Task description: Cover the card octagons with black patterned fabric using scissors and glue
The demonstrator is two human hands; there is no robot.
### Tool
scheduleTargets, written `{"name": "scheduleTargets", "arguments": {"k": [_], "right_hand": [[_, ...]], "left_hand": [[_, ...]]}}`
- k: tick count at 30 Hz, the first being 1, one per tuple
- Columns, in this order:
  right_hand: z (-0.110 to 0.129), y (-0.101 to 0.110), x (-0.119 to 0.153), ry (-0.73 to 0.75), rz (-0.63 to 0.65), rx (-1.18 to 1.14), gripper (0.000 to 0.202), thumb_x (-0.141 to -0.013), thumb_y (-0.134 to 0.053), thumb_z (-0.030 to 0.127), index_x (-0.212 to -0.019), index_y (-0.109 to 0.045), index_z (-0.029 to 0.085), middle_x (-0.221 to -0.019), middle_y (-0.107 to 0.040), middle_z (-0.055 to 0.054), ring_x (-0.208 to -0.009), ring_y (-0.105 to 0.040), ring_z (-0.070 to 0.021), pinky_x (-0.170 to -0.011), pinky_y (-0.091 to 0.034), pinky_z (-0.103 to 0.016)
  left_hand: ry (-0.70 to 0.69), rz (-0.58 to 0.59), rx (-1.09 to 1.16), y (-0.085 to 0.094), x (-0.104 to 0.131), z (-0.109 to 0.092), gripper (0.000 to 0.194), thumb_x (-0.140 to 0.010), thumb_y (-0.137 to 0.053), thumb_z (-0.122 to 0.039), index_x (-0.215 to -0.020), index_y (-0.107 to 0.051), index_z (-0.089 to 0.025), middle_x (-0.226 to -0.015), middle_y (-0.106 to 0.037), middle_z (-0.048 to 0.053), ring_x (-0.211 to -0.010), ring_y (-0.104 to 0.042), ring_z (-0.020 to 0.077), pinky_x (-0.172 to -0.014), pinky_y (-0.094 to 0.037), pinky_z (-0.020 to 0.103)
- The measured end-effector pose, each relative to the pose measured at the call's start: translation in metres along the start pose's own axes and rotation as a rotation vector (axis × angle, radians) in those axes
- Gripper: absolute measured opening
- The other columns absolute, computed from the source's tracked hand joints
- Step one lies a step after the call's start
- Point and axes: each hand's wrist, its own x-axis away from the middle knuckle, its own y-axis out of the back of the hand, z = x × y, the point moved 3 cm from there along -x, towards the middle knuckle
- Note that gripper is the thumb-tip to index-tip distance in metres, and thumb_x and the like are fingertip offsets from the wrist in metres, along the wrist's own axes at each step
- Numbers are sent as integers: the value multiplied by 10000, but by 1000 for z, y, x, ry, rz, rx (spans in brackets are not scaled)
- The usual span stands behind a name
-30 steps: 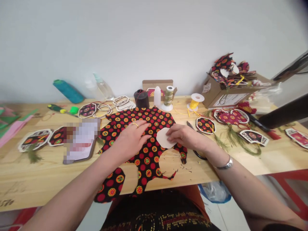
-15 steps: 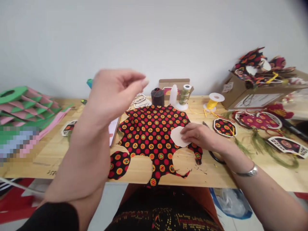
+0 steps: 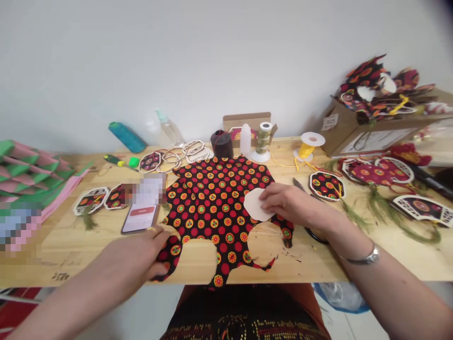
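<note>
A black cloth (image 3: 212, 203) with red dots and flower rounds lies spread on the table, its lower edge cut into deep curves. My right hand (image 3: 283, 203) pinches a white card template (image 3: 254, 205) with rounded, wavy edges against the cloth's right side. At the lower left, a loose cut fabric piece (image 3: 174, 257) of the same print lies near the table's front edge. Over its left part is my left hand (image 3: 148, 252), with thumb and fingers apart and the fingertips at the piece. Scissors (image 3: 313, 233) lie partly hidden under my right hand and wrist.
A phone (image 3: 143, 208) lies left of the cloth. Behind it stand a black thread spool (image 3: 222, 144), a white bottle (image 3: 245, 141) and a yellow thread spool (image 3: 307, 146). Finished ornaments (image 3: 326, 185) and a full cardboard box (image 3: 382, 134) are on the right; folded green-pink paper (image 3: 31, 165) is left.
My left hand has come down from high in front of the cloth to the loose fabric piece, uncovering the phone. My right hand stays on the white template. The view has shifted slightly.
</note>
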Motion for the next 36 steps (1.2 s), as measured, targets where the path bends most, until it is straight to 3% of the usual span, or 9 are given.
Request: {"name": "scheduleTargets", "arguments": {"k": [4,8,12,15,19,22,24,29,36], "right_hand": [[1,0,-1,-18,10,16,217,-868,-556,74,-773,-735,152,-967,-696,-89,-868,-649,-174,-787,-524,-301],[4,1,-1,-20,-9,10,220,-856,-559,53,-750,-727,149,-963,-689,-91,-854,-641,-163,-761,-517,-287],[6,2,-1,1,-29,6,232,-852,-550,38,-747,-723,152,-941,-688,-82,-844,-635,-153,-764,-510,-278],[5,1,-1,6,-31,1,220,-853,-557,45,-757,-725,149,-940,-688,-82,-840,-630,-152,-749,-509,-274],[3,1,-1,2,-42,-4,194,-849,-582,63,-769,-736,150,-966,-693,-87,-845,-631,-155,-753,-511,-276],[2,0,-1,11,-44,-1,194,-850,-581,60,-779,-741,143,-958,-696,-92,-847,-635,-157,-762,-513,-277],[2,0,-1,16,-38,5,192,-852,-579,60,-788,-743,137,-968,-695,-99,-863,-638,-163,-770,-515,-280],[1,0,-1,-8,-28,12,183,-840,-597,62,-779,-744,150,-977,-698,-91,-866,-646,-172,-793,-517,-292],[-1,-1,0,-1,-45,19,179,-850,-592,83,-785,-744,152,-971,-700,-91,-856,-646,-167,-769,-523,-287]], "left_hand": [[170,195,-76,-26,35,4,382,-865,-370,-316,-1063,-679,-212,-1103,-702,141,-855,-705,320,-697,-533,417],[46,96,113,-8,27,-12,323,-888,-385,-354,-927,-698,-283,-932,-745,46,-803,-707,250,-668,-533,330],[-54,-357,46,40,-17,-30,294,-884,-423,-375,-940,-696,-281,-1043,-714,39,-901,-669,251,-791,-494,347],[-66,-483,-27,64,-71,-48,296,-912,-401,-318,-919,-689,-250,-1008,-696,28,-866,-634,234,-810,-456,342],[-24,-409,-54,69,-116,-63,353,-912,-492,-327,-1227,-559,-181,-1149,-623,102,-1104,-579,328,-912,-407,404],[132,-342,-177,53,-97,-61,345,-954,-355,-363,-1099,-611,-182,-984,-674,153,-909,-631,340,-769,-432,413],[242,-131,-252,31,-69,-57,442,-965,-266,-391,-913,-652,-183,-789,-687,145,-733,-646,326,-655,-415,390],[355,176,-160,-17,-15,-55,519,-939,-285,-503,-716,-648,-208,-751,-719,133,-772,-683,338,-618,-391,363],[530,75,-158,-26,-34,-75,553,-910,-306,-611,-731,-637,-206,-765,-726,120,-797,-684,337,-597,-354,337]]}}
